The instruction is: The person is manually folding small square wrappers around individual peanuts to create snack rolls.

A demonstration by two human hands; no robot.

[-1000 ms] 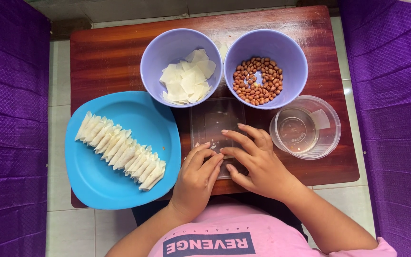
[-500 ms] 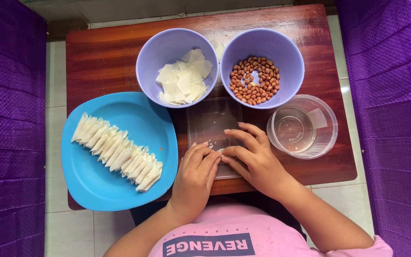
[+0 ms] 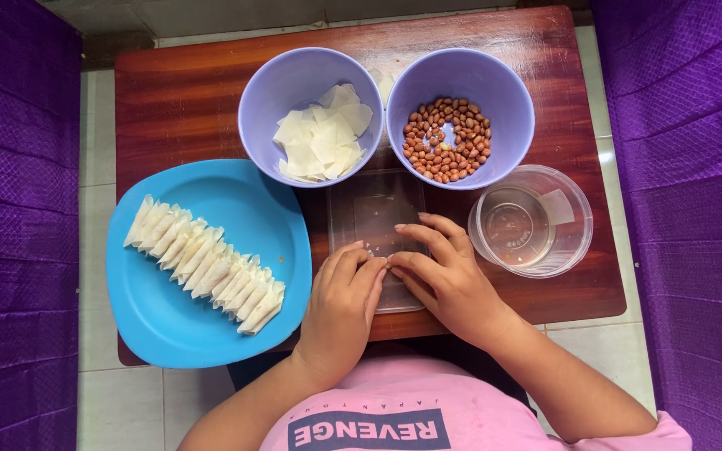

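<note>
I see a small pale piece, mostly hidden, pinched between the fingertips of both hands over the clear flat lid (image 3: 375, 219) on the table (image 3: 185, 100). My left hand (image 3: 340, 309) and right hand (image 3: 444, 276) meet tip to tip, each grip narrow and closed on that piece, I judge. If the pinch loosens, the fold may spring open. The blue plate (image 3: 169, 326) with its row of folded wrappers (image 3: 202, 263) lies just left; a careless left elbow could topple the row. The clear tub (image 3: 531, 220) of liquid sits near the right wrist and could spill.
</note>
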